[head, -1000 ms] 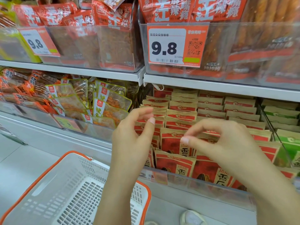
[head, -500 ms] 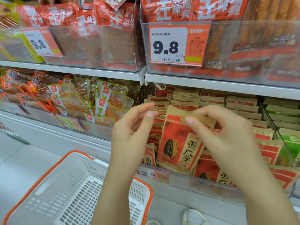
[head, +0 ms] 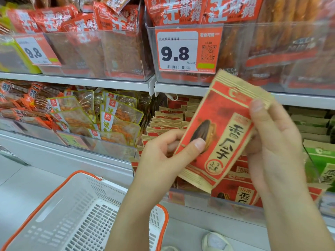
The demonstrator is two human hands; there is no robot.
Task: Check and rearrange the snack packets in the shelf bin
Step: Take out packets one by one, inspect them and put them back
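Red-and-tan snack packet — held up in both hands, tilted, in front of the shelf bin.

Left hand: thumb pressed on the packet's face at its lower left edge, fingers curled behind it. Right hand: thumb pinching the upper right edge, the other fingers behind the packet. The packet is clear of the bin and overlaps the shelf edge above it; it shows a dark seed picture and black characters on a tan panel. Bin, clear-fronted: rows of like packets standing on edge. To its right — green packets. On the bin above, an orange price tag reading 9.8. Below left, a white basket with an orange rim.
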